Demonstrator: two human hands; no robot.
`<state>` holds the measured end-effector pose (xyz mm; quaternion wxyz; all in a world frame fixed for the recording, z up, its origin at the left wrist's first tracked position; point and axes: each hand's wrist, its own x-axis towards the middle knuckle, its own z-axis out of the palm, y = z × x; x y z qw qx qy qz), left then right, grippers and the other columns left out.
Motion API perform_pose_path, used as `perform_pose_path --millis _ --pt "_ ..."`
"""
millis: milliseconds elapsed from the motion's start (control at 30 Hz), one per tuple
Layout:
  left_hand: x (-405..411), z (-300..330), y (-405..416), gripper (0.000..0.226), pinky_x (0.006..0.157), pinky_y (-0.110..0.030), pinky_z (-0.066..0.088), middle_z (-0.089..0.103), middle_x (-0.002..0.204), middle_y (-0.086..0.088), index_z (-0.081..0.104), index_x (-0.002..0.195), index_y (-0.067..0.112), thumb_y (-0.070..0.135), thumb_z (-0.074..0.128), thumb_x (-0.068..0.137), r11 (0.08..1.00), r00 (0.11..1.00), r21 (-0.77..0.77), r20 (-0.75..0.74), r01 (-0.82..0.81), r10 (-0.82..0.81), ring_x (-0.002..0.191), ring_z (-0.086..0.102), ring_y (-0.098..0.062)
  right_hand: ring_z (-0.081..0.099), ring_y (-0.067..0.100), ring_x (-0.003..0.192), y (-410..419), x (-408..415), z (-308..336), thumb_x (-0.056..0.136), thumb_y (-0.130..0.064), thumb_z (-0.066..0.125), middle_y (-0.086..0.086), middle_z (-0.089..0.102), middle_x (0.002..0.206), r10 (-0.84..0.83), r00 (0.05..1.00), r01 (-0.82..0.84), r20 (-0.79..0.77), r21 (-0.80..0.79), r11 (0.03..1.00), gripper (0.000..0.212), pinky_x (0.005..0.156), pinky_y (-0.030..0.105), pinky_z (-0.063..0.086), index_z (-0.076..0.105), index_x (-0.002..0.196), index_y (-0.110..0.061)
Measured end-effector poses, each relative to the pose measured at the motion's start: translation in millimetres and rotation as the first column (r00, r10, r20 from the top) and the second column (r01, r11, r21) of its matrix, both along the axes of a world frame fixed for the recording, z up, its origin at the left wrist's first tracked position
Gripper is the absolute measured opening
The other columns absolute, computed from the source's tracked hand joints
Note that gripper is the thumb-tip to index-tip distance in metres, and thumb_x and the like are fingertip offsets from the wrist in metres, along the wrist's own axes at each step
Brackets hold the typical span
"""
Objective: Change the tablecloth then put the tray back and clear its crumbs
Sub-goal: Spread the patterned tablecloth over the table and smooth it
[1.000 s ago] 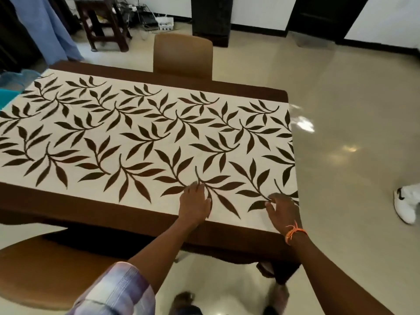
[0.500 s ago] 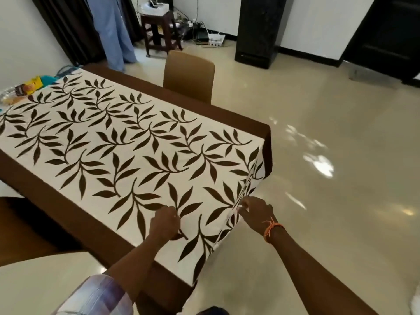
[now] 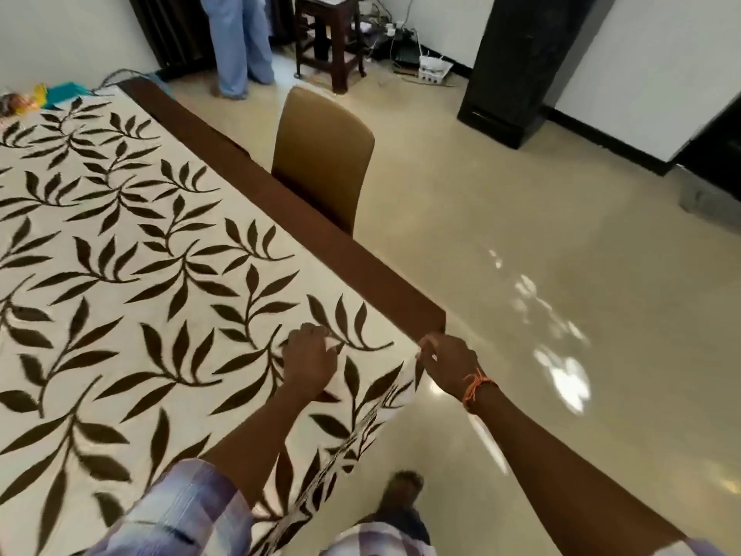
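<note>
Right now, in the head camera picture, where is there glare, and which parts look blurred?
Head view: bright glare patches lie on the shiny floor right of the right hand; the leaf-print tablecloth is slightly smeared by motion blur, most at the lower left; the left hand is soft-edged; wide-angle distortion tilts the chair.

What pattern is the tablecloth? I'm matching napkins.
Cream tablecloth with dark brown leaf sprigs, head view.
</note>
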<state>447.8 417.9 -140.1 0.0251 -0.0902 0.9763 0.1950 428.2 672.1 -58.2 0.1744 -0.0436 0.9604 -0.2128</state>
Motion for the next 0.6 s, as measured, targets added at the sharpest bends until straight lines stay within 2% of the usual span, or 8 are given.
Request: perform_pose_path --millis 100,167,300,467,600 --pt "-65 16 32 0.028 0.084 -0.046 0.046 0.057 0.113 -0.01 0.062 0.109 0.013 0.026 0.06 0.084 0.987 0.986 0.058 0.073 -0.153 0.149 0.106 0.052 -0.034 0.061 0.024 0.103 22 -82 12 0.088 -0.031 0.057 -0.001 0.068 0.108 0.09 0.995 -0.091 0.033 0.024 0.996 0.02 0.09 0.038 0.048 0.064 0.104 -0.023" --pt "-102 22 46 0.031 0.088 -0.045 0.045 0.056 0.119 -0.008 0.061 0.114 0.016 0.027 0.057 0.086 0.962 0.962 0.08 0.099 -0.261 0.253 0.112 0.051 -0.031 0.063 0.022 0.098 33 -139 14 0.087 -0.033 0.058 -0.004 0.068 0.101 0.131 0.991 -0.131 0.033 -0.022 0.991 0.018 0.087 0.036 0.049 0.063 0.101 -0.024" --pt "-165 27 54 0.042 0.097 -0.046 0.042 0.051 0.132 -0.008 0.054 0.129 0.017 0.032 0.056 0.09 0.902 0.898 0.022 0.107 -0.431 0.427 0.122 0.046 -0.03 0.065 0.018 0.092 39 -246 5 0.086 -0.032 0.062 -0.007 0.068 0.094 0.249 0.968 -0.245 0.033 -0.103 0.964 0.015 0.081 0.033 0.051 0.064 0.098 -0.024" --pt "-243 27 57 0.052 0.099 -0.051 0.042 0.047 0.137 -0.012 0.047 0.137 0.014 0.036 0.057 0.091 0.738 0.716 -0.019 0.228 -0.674 0.66 0.127 0.043 -0.034 0.063 0.019 0.092 21 -396 1 0.081 -0.032 0.063 -0.011 0.061 0.084 0.438 0.899 -0.429 0.011 -0.187 0.884 0.014 0.084 0.035 0.05 0.066 0.093 -0.025" --pt "-273 17 64 0.053 0.098 -0.047 0.046 0.057 0.128 -0.013 0.053 0.131 0.013 0.04 0.061 0.087 0.603 0.57 -0.031 0.291 -0.797 0.768 0.118 0.053 -0.033 0.064 0.019 0.09 -1 -498 23 0.077 -0.034 0.059 -0.004 0.069 0.095 0.641 0.768 -0.622 0.005 -0.235 0.747 0.022 0.08 0.033 0.052 0.066 0.095 -0.025"
